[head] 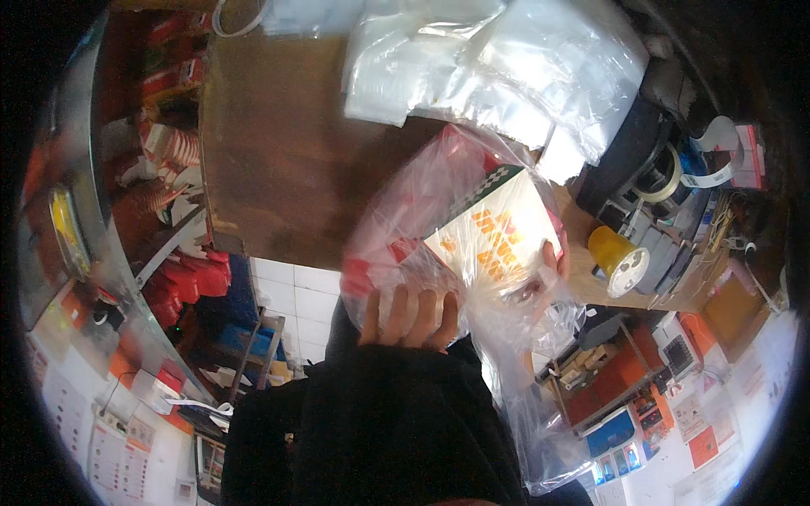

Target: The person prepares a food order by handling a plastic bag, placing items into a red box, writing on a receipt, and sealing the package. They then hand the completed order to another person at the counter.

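A clear plastic bag [392, 221] holds a white takeaway carton [500, 234] with orange lettering and a dark checkered edge, with red packaging beside it. Bent fingers of my left hand [410, 316] lie against the bag's near side; the thumb is hidden. At the right, my right hand [557, 259] grips the bag and carton corner, partly covered by the film. The bag's gathered, twisted part hangs down past my dark sleeve. What else the bag contains is blurred by the plastic.
Beyond the bag, a stack of clear plastic bags [506, 69] lies on the brown wooden counter [272, 145]. To the right are a yellow cup [617, 259], a tape roll [661, 174] and a paper strip. Red packets [190, 278] fill a shelf at the left, near a metal edge.
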{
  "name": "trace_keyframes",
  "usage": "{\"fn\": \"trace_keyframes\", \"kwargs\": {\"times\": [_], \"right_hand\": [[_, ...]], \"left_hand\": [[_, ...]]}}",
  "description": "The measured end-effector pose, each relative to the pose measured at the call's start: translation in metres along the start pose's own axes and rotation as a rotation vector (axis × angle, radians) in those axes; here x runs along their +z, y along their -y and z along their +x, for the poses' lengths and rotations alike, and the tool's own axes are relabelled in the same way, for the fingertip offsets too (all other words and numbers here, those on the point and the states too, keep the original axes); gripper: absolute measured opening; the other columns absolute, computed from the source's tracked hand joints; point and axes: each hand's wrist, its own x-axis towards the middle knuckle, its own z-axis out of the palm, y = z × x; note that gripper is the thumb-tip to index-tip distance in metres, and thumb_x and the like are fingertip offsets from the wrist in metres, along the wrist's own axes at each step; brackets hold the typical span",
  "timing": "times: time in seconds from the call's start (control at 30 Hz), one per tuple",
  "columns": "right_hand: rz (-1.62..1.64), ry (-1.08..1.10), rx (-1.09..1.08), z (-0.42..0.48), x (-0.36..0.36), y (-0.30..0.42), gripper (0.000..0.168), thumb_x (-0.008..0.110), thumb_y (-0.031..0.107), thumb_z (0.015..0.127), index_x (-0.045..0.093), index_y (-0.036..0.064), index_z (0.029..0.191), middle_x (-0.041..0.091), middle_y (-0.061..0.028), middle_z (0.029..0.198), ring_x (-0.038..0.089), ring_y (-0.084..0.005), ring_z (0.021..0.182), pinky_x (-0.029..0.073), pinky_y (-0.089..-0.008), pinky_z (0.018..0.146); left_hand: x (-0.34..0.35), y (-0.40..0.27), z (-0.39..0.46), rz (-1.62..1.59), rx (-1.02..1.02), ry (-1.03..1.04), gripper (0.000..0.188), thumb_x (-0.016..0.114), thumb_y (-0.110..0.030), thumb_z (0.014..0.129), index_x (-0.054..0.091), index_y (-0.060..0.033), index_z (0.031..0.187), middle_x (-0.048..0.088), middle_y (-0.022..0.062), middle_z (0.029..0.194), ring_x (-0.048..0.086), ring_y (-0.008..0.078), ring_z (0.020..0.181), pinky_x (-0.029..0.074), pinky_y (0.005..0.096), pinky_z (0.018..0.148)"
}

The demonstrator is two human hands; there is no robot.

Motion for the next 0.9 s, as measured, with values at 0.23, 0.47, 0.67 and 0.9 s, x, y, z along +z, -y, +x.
{"fn": "trace_keyframes", "kwargs": {"times": [0.23,0.47,0.67,0.9], "right_hand": [[-0.005,-0.006,-0.083,0.001,-0.001,-0.008,0.083,0.073,0.015,0.071,0.030,0.004,0.141,0.022,-0.0214,0.150,0.027,-0.0386,0.136,0.030,-0.0457,0.110],[-0.339,0.032,-0.258,0.027,-0.005,0.011,0.088,0.077,0.013,0.068,0.028,0.005,0.142,0.015,-0.0214,0.152,0.020,-0.0392,0.140,0.028,-0.0465,0.112],[-0.345,0.183,-0.266,0.017,-0.081,0.050,0.082,0.075,0.011,0.071,0.033,0.009,0.141,0.028,-0.0213,0.146,0.027,-0.0398,0.136,0.028,-0.0447,0.112],[-0.119,-0.494,-0.409,0.086,-0.245,-0.020,0.031,0.059,-0.001,0.082,0.063,0.007,0.112,0.061,-0.0107,0.093,0.060,-0.0176,0.080,0.048,-0.0281,0.069]], "left_hand": [[-0.003,0.005,-0.002,0.029,0.015,0.039,0.044,0.067,-0.034,0.080,0.057,-0.0187,0.120,0.049,0.0078,0.125,0.045,0.0315,0.124,0.040,0.0525,0.100],[0.011,0.020,0.008,0.089,-0.200,-0.119,0.050,0.061,-0.038,0.082,0.054,-0.0167,0.126,0.046,0.0130,0.127,0.043,0.0349,0.124,0.035,0.0495,0.102],[-0.030,0.012,0.013,-0.156,-0.091,0.020,0.050,0.073,-0.026,0.075,0.058,-0.0028,0.116,0.059,0.0167,0.110,0.057,0.0312,0.102,0.045,0.0407,0.090],[-0.117,-0.067,0.040,-0.687,-0.294,0.153,0.053,0.074,-0.028,0.076,0.058,0.0038,0.116,0.060,0.0225,0.116,0.054,0.0346,0.112,0.040,0.0408,0.097]]}}
